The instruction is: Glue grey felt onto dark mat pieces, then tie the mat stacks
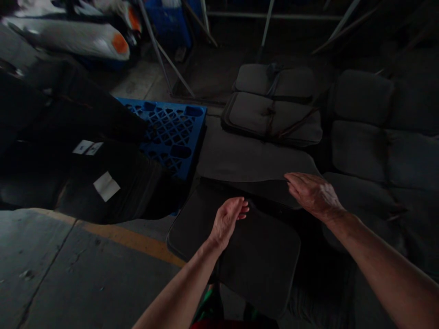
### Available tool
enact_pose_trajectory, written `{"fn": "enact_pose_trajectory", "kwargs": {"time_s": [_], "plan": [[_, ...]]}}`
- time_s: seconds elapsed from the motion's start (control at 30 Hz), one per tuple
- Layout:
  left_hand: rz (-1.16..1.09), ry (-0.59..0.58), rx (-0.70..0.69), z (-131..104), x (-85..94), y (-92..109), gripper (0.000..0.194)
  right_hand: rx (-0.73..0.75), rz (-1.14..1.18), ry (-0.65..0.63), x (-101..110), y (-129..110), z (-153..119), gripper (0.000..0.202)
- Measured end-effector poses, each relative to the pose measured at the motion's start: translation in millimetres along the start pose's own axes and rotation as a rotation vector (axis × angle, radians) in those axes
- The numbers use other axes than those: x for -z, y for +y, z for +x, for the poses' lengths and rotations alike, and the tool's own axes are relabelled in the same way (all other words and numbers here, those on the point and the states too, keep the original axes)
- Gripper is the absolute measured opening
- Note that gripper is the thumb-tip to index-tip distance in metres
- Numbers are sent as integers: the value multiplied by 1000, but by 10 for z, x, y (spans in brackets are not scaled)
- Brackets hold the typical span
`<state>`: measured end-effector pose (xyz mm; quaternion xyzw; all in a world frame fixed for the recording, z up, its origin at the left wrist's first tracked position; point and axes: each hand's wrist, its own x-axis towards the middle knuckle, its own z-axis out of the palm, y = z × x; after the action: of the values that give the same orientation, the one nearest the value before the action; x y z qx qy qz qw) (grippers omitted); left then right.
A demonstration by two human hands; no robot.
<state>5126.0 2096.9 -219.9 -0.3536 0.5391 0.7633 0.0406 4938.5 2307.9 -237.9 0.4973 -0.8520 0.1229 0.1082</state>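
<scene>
My left hand [228, 218] reaches forward from the lower middle, forearm slanting up, palm turned inward and fingers [241, 206] loosely curled, holding nothing. It hovers over the nearest dark pad [260, 260], a flat rounded-corner cushion lying just under and ahead of my wrist; whether my fingertips brush it I cannot tell.

My right hand [312, 192] comes in from the right, arm stretched long, palm down, fingers together and bent at the tips onto the near edge of the grey pad [247, 157] lying just beyond the dark one. They seem to pinch that edge, though the dim light leaves the grip unsure.

Past my right fingers sit two stacked grey cushions with straps [272, 116]. Left of my left fingers is a blue plastic pallet [171, 132], with black bundles bearing white labels [106, 185] on it. A yellow floor line [137, 240] runs nearer, left.
</scene>
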Motion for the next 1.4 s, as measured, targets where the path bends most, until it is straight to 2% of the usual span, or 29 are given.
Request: {"fn": "enact_pose_trajectory", "kwargs": {"time_s": [0.1,0.2,0.27,0.33,0.37,0.43,0.53,0.6,0.63,0.7,0.77,0.8,0.87,0.93,1.0,1.1,1.23,1.3,1.4], "plan": [[-390,18,82,395,-233,302,60,13,-36,8,170,-11,150,24],[-658,147,210,707,-324,562,64,23,-58,-5,316,-36,220,24],[-705,250,220,862,-332,700,51,34,-73,-14,402,-73,229,23],[-694,323,208,961,-338,813,26,50,-87,-11,504,-137,225,21],[-683,345,201,979,-348,864,17,50,-92,-7,572,-182,220,21],[-666,367,167,925,-382,954,21,48,-98,2,759,-307,195,19],[-676,365,42,579,-405,1014,29,32,-66,17,1134,-596,60,22],[-695,338,-48,212,-337,929,34,23,1,3,1351,-863,-141,28],[-688,329,-51,14,-269,831,34,23,41,-14,1413,-1015,-279,31],[-653,386,-4,-357,-75,525,34,10,118,-35,1397,-1345,-619,35],[-610,447,96,-648,158,122,36,33,151,-5,1185,-1685,-1006,30],[-578,477,175,-755,271,-85,36,30,175,-74,1022,-1849,-1196,31],[-520,563,318,-900,459,-449,38,21,188,-112,656,-2143,-1526,43],[-475,576,342,-969,580,-689,42,-32,181,-108,343,-2368,-1748,42],[-427,522,312,-987,640,-796,47,-75,216,-152,170,-2497,-1847,38],[-369,459,314,-965,660,-807,50,-88,346,-276,175,-2491,-1811,36],[-369,463,309,-979,636,-819,52,-226,502,-391,291,-2202,-1572,32],[-390,461,282,-1042,618,-877,53,-324,496,-359,247,-1989,-1404,28],[-427,477,275,-1180,596,-995,54,-377,465,-260,32,-1657,-1100,30]]}}
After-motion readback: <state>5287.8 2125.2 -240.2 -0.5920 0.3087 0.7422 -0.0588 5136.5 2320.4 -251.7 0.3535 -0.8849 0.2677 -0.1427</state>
